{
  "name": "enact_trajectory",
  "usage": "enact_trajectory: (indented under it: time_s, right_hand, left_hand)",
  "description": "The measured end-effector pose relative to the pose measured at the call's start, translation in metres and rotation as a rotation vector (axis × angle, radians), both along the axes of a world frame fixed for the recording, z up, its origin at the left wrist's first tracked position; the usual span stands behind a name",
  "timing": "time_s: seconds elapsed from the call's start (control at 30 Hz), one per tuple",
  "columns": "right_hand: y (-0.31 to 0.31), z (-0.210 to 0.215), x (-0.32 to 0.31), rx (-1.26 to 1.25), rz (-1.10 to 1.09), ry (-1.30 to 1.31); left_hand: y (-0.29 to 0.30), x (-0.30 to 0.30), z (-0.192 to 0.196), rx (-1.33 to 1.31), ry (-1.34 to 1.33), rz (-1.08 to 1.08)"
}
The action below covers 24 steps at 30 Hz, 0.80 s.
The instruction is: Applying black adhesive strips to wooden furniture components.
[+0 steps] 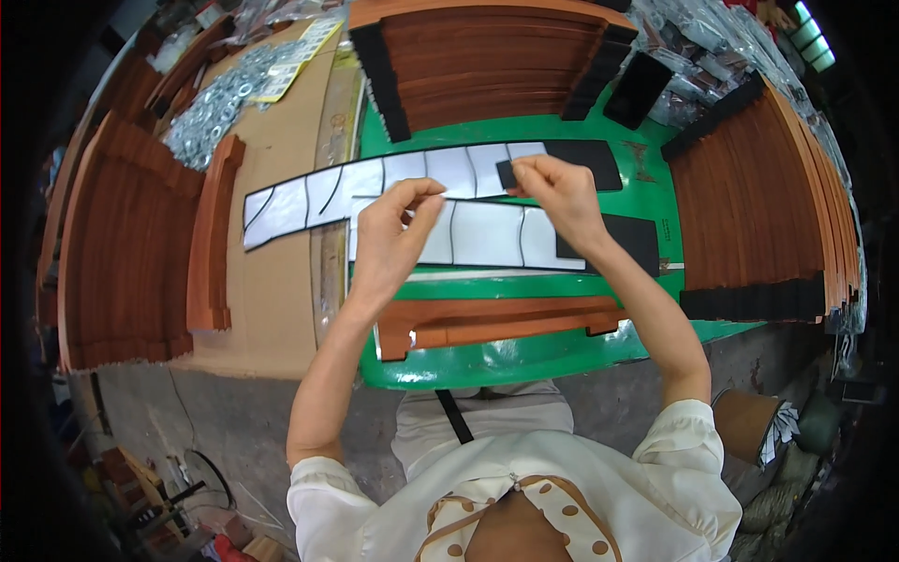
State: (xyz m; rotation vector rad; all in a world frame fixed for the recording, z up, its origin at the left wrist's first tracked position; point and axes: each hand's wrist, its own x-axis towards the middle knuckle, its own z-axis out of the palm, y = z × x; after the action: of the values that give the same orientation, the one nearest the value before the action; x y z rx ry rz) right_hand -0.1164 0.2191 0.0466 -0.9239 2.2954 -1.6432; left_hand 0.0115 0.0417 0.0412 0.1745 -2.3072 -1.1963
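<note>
My right hand (565, 195) pinches a small black pad (507, 175) between thumb and fingers, just above the far strip. Close by on the left, my left hand (393, 239) has its thumb and forefinger pressed together; anything between them is too small to make out. Beneath both hands lie two long strips, a far white backing strip (323, 192) and a near white backing strip (487, 234), each crossed by dark lines and black at its right end. A reddish-brown wooden piece (506, 323) with a foot at each end lies nearest to me.
Brown wooden pieces are stacked at the far side (496, 70), right (758, 187) and left (126, 244). One wooden piece (212, 244) stands on the cardboard (276, 290). Metal rings (220, 108), a black phone-like slab (639, 91) and plastic-bagged parts (698, 42) lie farther back.
</note>
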Motion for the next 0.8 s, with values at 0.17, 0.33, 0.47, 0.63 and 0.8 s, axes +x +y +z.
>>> enact_trajectory:
  time_s: [0.17, 0.33, 0.47, 0.63, 0.8]
  right_hand:
    - [0.0, 0.023, 0.07, -0.058, 0.15, 0.88]
    - [-0.001, 0.03, 0.109, -0.126, 0.19, 1.111]
    - [0.013, 0.032, 0.136, -0.107, 0.37, 0.758]
    - [0.027, 0.024, 0.164, -0.013, 0.481, 0.615]
    - [0.029, 0.016, 0.172, 0.049, 0.456, 0.601]
  left_hand:
    - [0.031, 0.053, 0.043, 0.527, -0.19, -0.092]
    - [0.039, 0.097, 0.042, 0.638, -0.137, -0.09]
    - [0.041, 0.129, 0.032, 0.409, -0.118, -0.044]
    - [0.048, 0.164, 0.019, -0.136, 0.105, -0.143]
    - [0.044, 0.177, 0.004, -0.152, 0.058, -0.142]
